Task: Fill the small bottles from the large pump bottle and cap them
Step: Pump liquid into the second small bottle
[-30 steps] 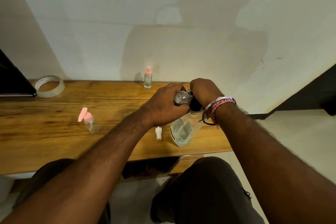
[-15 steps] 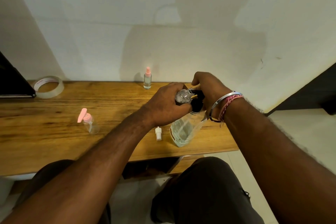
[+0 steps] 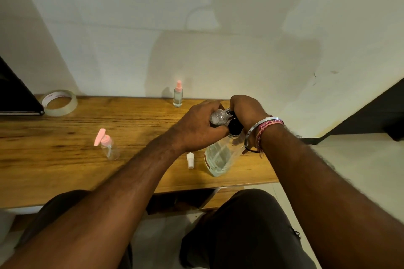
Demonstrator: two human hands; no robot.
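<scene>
The large clear pump bottle (image 3: 220, 156) stands near the wooden table's right front edge, its black pump head (image 3: 235, 125) under my right hand (image 3: 246, 112). My left hand (image 3: 196, 129) grips a small clear bottle (image 3: 219, 117), foamy inside, held up against the pump's spout. A small white cap (image 3: 190, 160) lies on the table just left of the large bottle. A small bottle with a pink pump top (image 3: 107, 145) stands at the left. A small bottle with a pink spray cap (image 3: 178, 95) stands by the wall.
A roll of clear tape (image 3: 59, 102) lies at the back left beside a dark object (image 3: 15, 94). The wooden table (image 3: 65, 170) ends just right of the large bottle; beyond it is pale floor. My knees are below the front edge.
My right hand rose off the pump head half a second ago and has come back down onto it. The left hand and small bottle stayed in place.
</scene>
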